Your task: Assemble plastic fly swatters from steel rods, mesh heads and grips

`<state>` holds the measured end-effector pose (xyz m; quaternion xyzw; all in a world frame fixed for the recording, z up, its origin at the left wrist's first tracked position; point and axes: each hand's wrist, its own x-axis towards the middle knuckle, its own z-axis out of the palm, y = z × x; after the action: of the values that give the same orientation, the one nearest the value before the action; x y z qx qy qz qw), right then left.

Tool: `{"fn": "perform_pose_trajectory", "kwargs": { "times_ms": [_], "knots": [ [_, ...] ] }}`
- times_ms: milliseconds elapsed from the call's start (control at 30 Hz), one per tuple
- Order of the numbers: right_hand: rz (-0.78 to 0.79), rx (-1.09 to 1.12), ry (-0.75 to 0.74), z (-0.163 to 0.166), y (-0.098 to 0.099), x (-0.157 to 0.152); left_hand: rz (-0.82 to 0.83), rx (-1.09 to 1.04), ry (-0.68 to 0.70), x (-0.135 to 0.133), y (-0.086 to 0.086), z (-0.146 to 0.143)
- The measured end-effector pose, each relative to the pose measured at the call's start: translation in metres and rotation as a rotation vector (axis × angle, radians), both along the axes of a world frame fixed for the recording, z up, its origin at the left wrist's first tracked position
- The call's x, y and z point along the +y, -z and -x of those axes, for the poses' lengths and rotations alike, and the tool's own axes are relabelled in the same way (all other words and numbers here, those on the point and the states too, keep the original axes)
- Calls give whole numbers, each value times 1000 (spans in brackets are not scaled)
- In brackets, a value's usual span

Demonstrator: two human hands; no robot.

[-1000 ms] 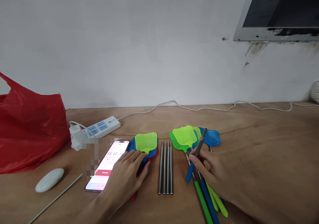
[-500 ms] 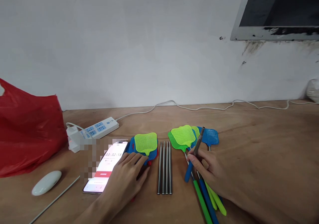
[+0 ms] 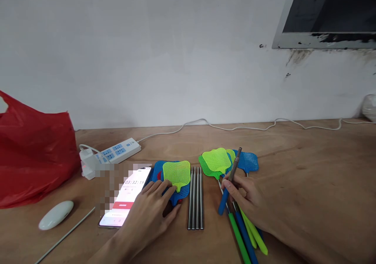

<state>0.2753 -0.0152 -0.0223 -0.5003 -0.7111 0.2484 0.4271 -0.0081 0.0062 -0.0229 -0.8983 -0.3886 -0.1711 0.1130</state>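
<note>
My left hand [image 3: 152, 209] lies on a small stack of swatter heads, its fingers curled on the top yellow-green head [image 3: 177, 174] with blue [image 3: 182, 192] and red ones under it. My right hand [image 3: 248, 199] pinches a thin metal rod [image 3: 235, 165] that points up and away. Under that hand lies a pile of finished fly swatters [image 3: 219, 161] with green and blue heads and green, blue and yellow handles [image 3: 239, 236]. Several loose metal rods [image 3: 196, 197] lie side by side between my hands.
A phone [image 3: 126, 197] with a running timer lies left of the heads. A white mouse [image 3: 55, 215], a thin wire [image 3: 64, 235], a power strip [image 3: 113, 152] with plug and cable, and a red plastic bag [image 3: 32, 154] occupy the wooden table's left. A white wall stands behind.
My left hand has pushed the top yellow-green head right, fanning the stack toward the loose rods. My right hand has raised its rod slightly.
</note>
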Motion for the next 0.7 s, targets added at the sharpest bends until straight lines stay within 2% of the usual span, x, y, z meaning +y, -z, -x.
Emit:
{"fn": "perform_pose_trajectory", "kwargs": {
  "times_ms": [200,400,533,700],
  "knots": [
    [0,14,-9,0,1,0,-29,6,43,-3,-6,0],
    [0,19,-15,-1,2,0,-143,-79,188,-9,-16,4],
    [1,40,-11,-1,4,2,-207,-18,279,-8,-22,8],
    [21,54,-17,0,4,3,-62,94,279,-6,-22,6]
  ]
}}
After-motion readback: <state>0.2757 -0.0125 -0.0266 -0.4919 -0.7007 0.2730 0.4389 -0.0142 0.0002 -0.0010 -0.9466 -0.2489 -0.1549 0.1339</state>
